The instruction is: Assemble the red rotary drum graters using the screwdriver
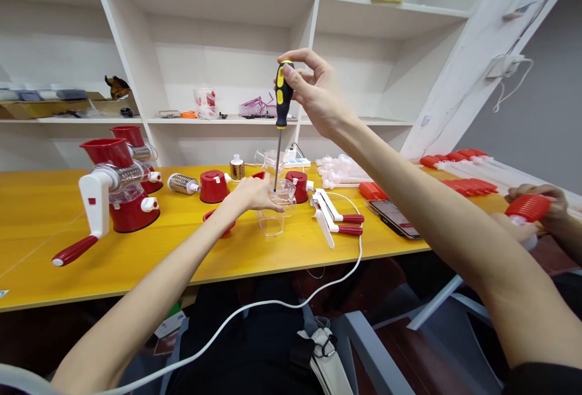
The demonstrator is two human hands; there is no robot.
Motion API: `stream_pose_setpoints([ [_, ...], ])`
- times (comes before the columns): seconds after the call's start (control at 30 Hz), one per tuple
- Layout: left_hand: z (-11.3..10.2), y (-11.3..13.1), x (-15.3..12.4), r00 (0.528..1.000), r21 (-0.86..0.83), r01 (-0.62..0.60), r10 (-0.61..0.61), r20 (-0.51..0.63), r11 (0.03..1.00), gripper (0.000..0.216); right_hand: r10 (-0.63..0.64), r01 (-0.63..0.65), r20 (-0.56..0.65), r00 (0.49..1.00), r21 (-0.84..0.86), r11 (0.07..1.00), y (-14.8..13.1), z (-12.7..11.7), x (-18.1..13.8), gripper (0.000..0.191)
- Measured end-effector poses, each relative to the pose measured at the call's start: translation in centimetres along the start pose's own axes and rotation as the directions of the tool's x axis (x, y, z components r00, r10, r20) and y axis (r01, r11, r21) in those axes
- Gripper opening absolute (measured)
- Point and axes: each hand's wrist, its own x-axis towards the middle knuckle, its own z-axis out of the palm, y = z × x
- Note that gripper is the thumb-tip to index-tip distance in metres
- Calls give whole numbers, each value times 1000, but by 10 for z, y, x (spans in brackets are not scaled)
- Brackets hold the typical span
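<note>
My right hand grips the top of a black-and-yellow screwdriver, held upright with its shaft pointing down. The shaft's tip reaches into a clear plastic part on the yellow table. With fingers wrapped around its left side, my left hand steadies that clear part. Just behind it and to the right sits a red base; another red base stands left of my left hand. Two white crank handles with red grips lie to the right. A small red piece is partly hidden by my left wrist.
Assembled red drum graters stand at the left, beside a loose metal drum. A white cable crosses in front of me. At right are a phone, red and clear parts, and another person's hand holding a red ribbed piece.
</note>
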Motion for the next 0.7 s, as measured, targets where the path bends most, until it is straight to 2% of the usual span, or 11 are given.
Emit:
stream_pose_setpoints([
  [0.23,-1,0,-1,1000,-18,-10,10,1,1000,106,-23,23,36,999,11,1000,-1,0,-1,30],
  [0.4,0,0,-1,1000,-9,3,-3,2,1000,102,64,-62,90,994,-22,998,-11,3,-7,31],
  [0.47,1,-3,0,1000,-13,-6,7,14,1000,103,64,-60,94,993,-41,997,-18,0,-7,31],
  [0.53,0,-8,1,999,-17,-38,38,34,999,108,-5,7,29,1000,-46,999,-25,-8,-7,29],
  [0.6,-3,-16,4,995,-14,-78,79,61,997,112,-117,111,-101,988,-66,992,-33,-19,-11,26],
  [0.67,-6,-25,7,990,5,-111,110,87,994,112,-225,203,-258,940,-111,973,-37,-29,-23,22],
  [0.7,-8,-30,9,988,16,-127,125,93,992,109,-272,238,-345,899,-139,961,-38,-32,-34,20],
])
